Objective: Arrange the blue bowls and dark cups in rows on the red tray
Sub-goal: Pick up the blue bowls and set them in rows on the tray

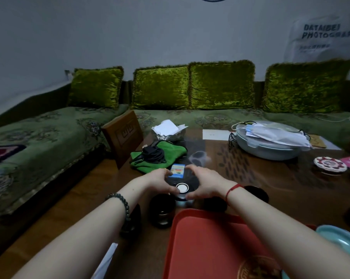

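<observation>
The red tray (208,246) lies on the wooden table right in front of me, with nothing showing on its visible surface. A blue bowl (340,241) sits by its right edge. Dark cups stand on the table around the tray's far end: one (162,212) just left of its corner, one (131,220) partly behind my left forearm, one (214,204) under my right wrist, one (257,193) further right. Beyond the tray, my left hand (160,181) and my right hand (203,182) both grip a round black device (182,187) with a small lit screen.
A green cloth (170,151) with a black cable bundle lies behind the device. A grey lidded dish (266,149) carrying face masks sits at the back right. A crochet-topped jar (330,165) stands at the right. A green sofa surrounds the table.
</observation>
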Motion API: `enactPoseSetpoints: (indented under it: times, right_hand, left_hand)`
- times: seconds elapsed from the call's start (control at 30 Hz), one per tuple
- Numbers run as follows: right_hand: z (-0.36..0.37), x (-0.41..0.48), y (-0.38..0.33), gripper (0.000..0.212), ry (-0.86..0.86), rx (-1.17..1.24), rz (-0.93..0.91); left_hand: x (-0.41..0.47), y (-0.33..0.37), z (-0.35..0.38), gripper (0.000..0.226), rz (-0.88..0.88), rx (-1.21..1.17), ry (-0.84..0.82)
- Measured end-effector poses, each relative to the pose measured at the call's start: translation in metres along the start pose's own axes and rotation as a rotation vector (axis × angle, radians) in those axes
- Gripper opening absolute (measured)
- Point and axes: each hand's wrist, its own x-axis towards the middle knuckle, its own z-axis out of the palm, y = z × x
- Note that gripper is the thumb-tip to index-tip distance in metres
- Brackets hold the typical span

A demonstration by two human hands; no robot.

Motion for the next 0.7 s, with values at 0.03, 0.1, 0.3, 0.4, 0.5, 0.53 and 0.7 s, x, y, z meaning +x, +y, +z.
enactPoseSetpoints:
  times: [0.03,0.1,0.3,0.4,0.5,0.53,0.7]
  right_hand:
    - [0.003,0.006,0.0,0.086,-0.019,-0.035,0.009]
    - [0.008,0.013,0.0,0.085,-0.053,-0.063,0.011]
    - [0.016,0.022,-0.002,0.091,-0.164,-0.131,0.007]
    - [0.019,0.022,-0.003,0.09,-0.114,-0.142,-0.019]
    - [0.017,0.019,-0.001,0.086,0.007,-0.125,-0.051]
    - [0.014,0.017,0.0,0.084,0.052,-0.106,-0.064]
    - [-0.01,-0.003,0.001,0.09,0.208,0.128,-0.151]
  left_hand:
    - [0.005,-0.001,0.001,0.07,-0.015,-0.004,-0.037]
    - [0.013,-0.002,0.004,0.068,-0.036,-0.002,-0.112]
    - [0.025,-0.001,0.013,0.052,-0.01,0.027,-0.165]
    - [0.025,-0.001,0.016,0.056,0.01,0.012,-0.139]
    - [0.021,-0.002,0.015,0.064,0.062,-0.061,-0.08]
    - [0.018,-0.002,0.014,0.065,0.093,-0.112,-0.052]
    - [0.0,0.01,0.002,0.068,0.207,-0.326,0.078]
